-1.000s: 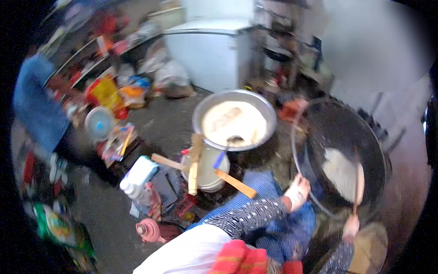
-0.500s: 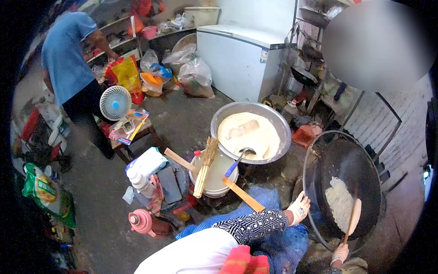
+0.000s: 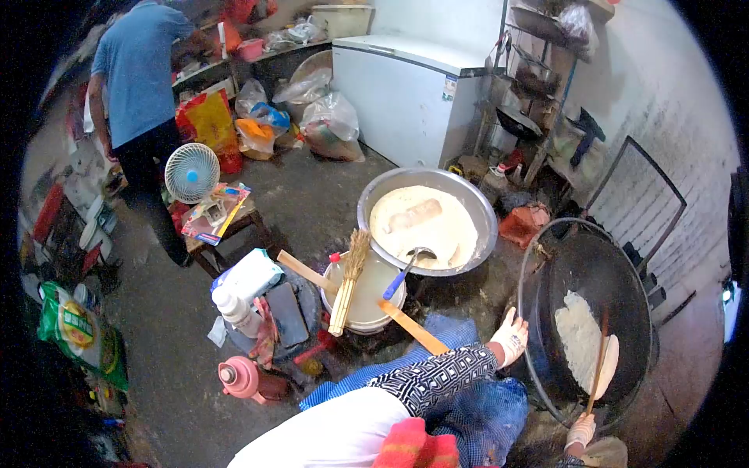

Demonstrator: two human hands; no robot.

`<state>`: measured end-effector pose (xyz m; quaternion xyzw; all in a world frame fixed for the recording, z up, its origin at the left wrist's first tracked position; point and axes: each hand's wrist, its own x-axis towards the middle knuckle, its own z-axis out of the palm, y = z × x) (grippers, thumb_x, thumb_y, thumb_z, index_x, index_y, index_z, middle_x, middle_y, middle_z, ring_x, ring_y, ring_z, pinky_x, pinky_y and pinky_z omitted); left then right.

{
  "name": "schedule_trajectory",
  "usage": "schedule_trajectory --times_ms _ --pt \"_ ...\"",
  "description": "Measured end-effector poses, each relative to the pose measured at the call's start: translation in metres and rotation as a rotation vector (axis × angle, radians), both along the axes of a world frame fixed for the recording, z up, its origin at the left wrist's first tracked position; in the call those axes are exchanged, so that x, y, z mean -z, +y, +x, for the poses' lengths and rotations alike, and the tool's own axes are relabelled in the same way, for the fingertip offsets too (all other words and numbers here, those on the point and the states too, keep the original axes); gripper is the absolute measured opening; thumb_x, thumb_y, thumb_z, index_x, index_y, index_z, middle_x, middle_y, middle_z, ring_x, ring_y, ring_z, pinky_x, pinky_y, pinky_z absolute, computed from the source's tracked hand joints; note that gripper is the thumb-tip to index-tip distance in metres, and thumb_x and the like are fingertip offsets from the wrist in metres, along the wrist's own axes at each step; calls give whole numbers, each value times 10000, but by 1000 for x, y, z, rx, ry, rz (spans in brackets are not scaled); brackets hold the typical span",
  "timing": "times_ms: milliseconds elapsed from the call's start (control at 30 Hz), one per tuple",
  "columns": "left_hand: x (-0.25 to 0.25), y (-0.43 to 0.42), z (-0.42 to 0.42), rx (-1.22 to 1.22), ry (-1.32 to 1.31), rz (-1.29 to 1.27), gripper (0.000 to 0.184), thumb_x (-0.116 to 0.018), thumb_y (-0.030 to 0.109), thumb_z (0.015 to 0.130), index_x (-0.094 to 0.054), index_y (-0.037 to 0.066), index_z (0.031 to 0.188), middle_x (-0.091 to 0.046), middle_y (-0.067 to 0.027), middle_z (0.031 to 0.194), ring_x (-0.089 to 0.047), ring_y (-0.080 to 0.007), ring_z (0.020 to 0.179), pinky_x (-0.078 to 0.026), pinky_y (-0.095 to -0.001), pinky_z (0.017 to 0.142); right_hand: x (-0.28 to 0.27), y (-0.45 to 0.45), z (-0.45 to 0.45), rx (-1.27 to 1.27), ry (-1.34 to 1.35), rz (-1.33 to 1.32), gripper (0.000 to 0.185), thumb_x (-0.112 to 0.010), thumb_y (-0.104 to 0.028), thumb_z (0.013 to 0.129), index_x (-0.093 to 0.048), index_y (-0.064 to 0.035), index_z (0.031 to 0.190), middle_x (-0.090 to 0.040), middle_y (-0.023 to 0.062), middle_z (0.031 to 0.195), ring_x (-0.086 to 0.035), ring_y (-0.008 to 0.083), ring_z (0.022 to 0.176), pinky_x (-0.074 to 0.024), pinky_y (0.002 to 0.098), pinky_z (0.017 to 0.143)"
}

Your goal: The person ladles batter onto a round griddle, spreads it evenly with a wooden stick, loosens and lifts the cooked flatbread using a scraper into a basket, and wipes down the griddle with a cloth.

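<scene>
A large dark wok point(image 3: 546, 390) stands at the right, with a pale, thin batter-like sheet point(image 3: 576, 335) on its inner surface. My right hand point(image 3: 580, 430), in a pale glove, is closed around the stick handle of a wooden spatula point(image 3: 607, 366) at the wok's near edge. The spatula's rounded blade lies over the right side of the sheet. At the wok's left rim is my left hand point(image 3: 511, 340), also gloved, with fingers extended and one raised apart. It appears to touch the rim and holds nothing.
A metal basin point(image 3: 490, 242) of pale batter holds a blue-handled ladle point(image 3: 402, 279). Beside it, a white bucket point(image 3: 374, 324) carries a straw brush point(image 3: 351, 281) and wooden strips. A stool with a phone point(image 3: 289, 313), pink bottle point(image 3: 240, 377), fan point(image 3: 192, 173) and another person point(image 3: 144, 78) are leftward.
The other person has straightened and moved an arm away from the yellow and red bag. My view has shifted slightly. Both my hands and the spatula stay nearly in place.
</scene>
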<state>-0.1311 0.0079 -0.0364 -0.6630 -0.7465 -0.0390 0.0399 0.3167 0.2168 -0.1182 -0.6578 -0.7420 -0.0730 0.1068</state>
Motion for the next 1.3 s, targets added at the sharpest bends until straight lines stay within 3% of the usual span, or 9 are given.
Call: schedule_trajectory --times_ms 67,167,200,233,333,400,467,767,1300 --pt "-1 4 -6 -31 -29 15 425 -451 172 941 -546 4 1319 -500 -153 1423 -419 -325 1349 -144 -654 1142 -21 -22 -1 61 -116 6 312 -479 -263 1008 -587 30 993 -614 100 763 -630 301 759 -474 419 640" --pt "-16 3 -8 -80 33 -17 409 -464 158 929 -575 2 1291 -511 -171 1405 -428 -331 1335 -147 -663 1137 58 62 48 18 869 -88 301 -485 -272 1006 -577 5 932 -604 161 728 -606 350 718 -437 464 614" --pt "-17 3 -6 -97 63 -25 404 -470 153 924 -585 2 1281 -516 -175 1398 -433 -332 1329 -149 -668 1135 -31 -33 -16 -158 3 178 297 -487 -275 1005 -560 -8 895 -584 215 708 -559 400 682 -403 489 598" --pt "5 20 5 -97 55 50 327 -492 135 906 -643 0 1162 -566 -182 1316 -464 -325 1291 -194 -691 1110 8 4 3 -91 343 -93 290 -488 -271 1003 -553 2 930 -577 240 743 -532 444 701 -405 495 614" --pt "55 28 51 157 39 589 172 -549 202 886 -632 51 888 -640 -128 930 -578 -301 1053 -339 -677 1039 -48 -65 -28 -90 38 -93 303 -491 -284 996 -575 7 1004 -631 243 874 -596 444 822 -446 535 699" --pt "40 11 60 78 270 343 243 -565 301 927 -582 103 786 -591 -71 789 -578 -235 879 -450 -439 835 -75 -67 -41 -75 100 -142 355 -476 -328 990 -602 -5 1066 -657 240 934 -628 418 871 -484 523 735" --pt "15 -4 55 38 296 248 161 -555 250 894 -606 127 805 -588 -57 781 -580 -229 829 -459 -418 823 -89 -73 -69 -143 116 -113 344 -468 -331 983 -613 -22 1027 -664 236 904 -639 413 846 -504 510 736" --pt "9 -16 30 182 155 101 546 -504 281 891 -494 -7 1355 -463 -166 1453 -396 -312 1369 -132 -647 1133 -102 -94 -57 91 -3 -145 350 -428 -347 1001 -579 -33 969 -674 251 915 -657 417 868 -529 510 768" --pt "-21 -5 18 19 119 -80 591 -492 406 936 -478 24 1385 -434 -152 1483 -343 -293 1415 -55 -637 1147 -90 -107 -55 8 3 -174 327 -449 -358 984 -559 -52 952 -671 244 803 -661 425 765 -523 539 717"
